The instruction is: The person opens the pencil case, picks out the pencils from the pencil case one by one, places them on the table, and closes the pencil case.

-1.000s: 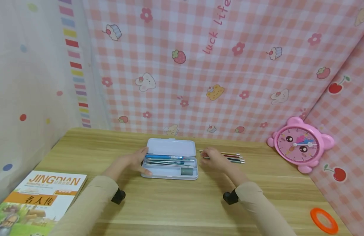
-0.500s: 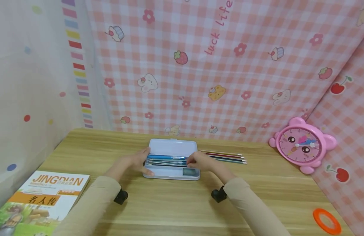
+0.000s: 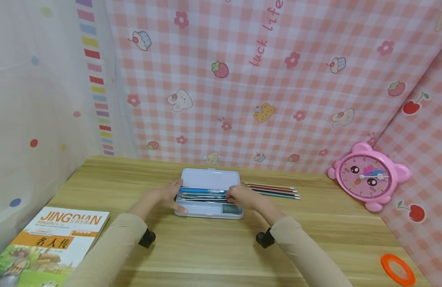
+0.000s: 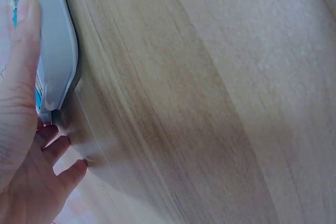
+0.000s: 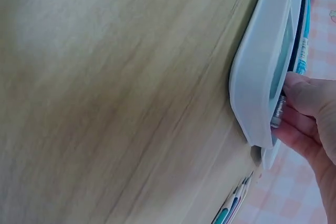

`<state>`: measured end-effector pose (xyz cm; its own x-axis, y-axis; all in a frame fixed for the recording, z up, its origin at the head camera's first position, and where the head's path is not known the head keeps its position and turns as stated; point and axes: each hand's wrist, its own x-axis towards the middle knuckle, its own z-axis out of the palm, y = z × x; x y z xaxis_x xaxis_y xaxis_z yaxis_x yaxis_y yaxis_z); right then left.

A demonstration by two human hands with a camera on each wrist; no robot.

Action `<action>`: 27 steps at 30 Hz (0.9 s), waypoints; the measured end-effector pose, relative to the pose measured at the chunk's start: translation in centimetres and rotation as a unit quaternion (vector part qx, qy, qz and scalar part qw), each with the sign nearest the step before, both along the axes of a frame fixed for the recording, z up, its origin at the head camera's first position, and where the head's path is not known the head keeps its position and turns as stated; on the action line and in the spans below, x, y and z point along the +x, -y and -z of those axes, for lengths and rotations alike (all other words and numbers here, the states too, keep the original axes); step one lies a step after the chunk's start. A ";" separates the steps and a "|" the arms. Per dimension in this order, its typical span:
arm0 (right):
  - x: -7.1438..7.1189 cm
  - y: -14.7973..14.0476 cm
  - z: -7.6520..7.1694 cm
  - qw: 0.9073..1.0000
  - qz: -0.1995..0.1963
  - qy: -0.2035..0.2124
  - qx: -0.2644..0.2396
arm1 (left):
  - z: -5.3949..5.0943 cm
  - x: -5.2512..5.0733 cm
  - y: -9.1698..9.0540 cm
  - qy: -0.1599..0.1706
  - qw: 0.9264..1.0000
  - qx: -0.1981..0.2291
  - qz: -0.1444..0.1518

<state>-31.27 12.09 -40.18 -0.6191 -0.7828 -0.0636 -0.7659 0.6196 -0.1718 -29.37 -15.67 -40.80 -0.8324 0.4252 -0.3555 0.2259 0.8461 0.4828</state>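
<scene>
The white pencil case lies with its lid raised, holding a blue pen and several slim pencils. My left hand grips the case's left end. Its thumb lies over the front rim, and the other fingertips reach down to the table. Over the right end of the case, my right hand pinches a dark pencil by its silver-banded end between thumb and fingers. Beneath that hand, a dull green block fills the right front compartment.
Several pencils lie side by side just right of the case. A book is at the left, a pink clock leans at the right wall, and an orange ring lies at front right. A checked cloth hangs behind.
My right hand has moved left from the pencils on the table to the case, bringing a pencil. Over the last half second it barely shifts. My left hand keeps its hold.
</scene>
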 end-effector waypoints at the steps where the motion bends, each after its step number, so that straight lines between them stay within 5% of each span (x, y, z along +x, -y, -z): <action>1: 0.1 -0.2 0.0 1.000 0.005 -0.005 -0.002 | 0.0 0.0 0.0 0.000 1.000 0.000 0.000; 15: 0.6 -3.6 -0.9 0.997 0.059 -0.044 -0.037 | -0.2 0.0 -0.3 0.005 1.000 0.004 -0.008; 27: 1.1 -8.3 -0.7 0.990 0.103 -0.086 -0.034 | 0.2 -0.1 -0.1 -0.010 1.000 -0.006 0.015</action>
<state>-30.18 20.36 -39.53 -0.7638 -0.6368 0.1052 -0.6452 0.7579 -0.0965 -29.49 -15.59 -41.01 -0.8264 0.4458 -0.3440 0.2609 0.8445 0.4677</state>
